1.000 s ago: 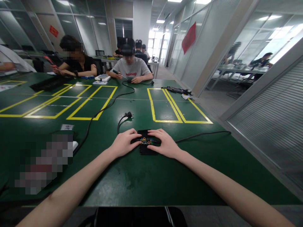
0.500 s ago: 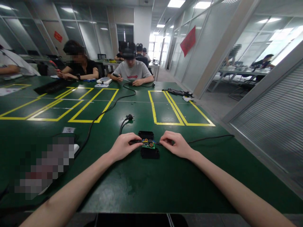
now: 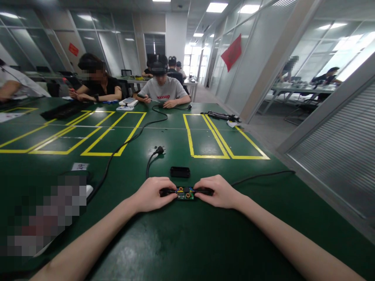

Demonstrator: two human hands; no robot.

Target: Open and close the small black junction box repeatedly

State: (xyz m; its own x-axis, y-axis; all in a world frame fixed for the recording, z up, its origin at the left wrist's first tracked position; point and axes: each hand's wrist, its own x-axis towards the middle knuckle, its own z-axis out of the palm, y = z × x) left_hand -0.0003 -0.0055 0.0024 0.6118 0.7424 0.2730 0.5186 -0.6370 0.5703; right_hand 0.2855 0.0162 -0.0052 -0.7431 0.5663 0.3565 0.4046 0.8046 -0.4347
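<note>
Your left hand (image 3: 154, 194) was closed in a pinch, thumb and fingertips on the black left cable end (image 3: 168, 191); your right hand (image 3: 216, 191) pinched the black right cable end (image 3: 204, 191) in the same way. Between them, near the table's front-centre, was the circuit board (image 3: 185, 194): small, rectangular, green, with two copper-coloured rings and thin blue and yellow wires at its ends. A dark edge showed along its lower side; whether it sat in a shell or over one was too small to tell. Your fingers covered most of both cable ends.

Green table (image 3: 164, 238): smooth, glossy, with blurred reflections. To your left, a long object (image 3: 52, 214) was masked by coarse pixels; only a white rim could be made out.

Just beyond the board lay a black shell (image 3: 180, 172), a shallow, open rectangular tray, apart from your hands. The right-hand cable (image 3: 260, 175), matte black, ran out past your right wrist, partly hidden by it. Farther off lay a black plug (image 3: 159, 150), metal pins pointing right, its cord curving back behind your left hand.

Beyond were yellow tape outlines (image 3: 211, 157) and a dark, thin-limbed folded item (image 3: 221, 116), details unclear. Across the table sat a person in a grey shirt (image 3: 165, 91), face blurred.
</note>
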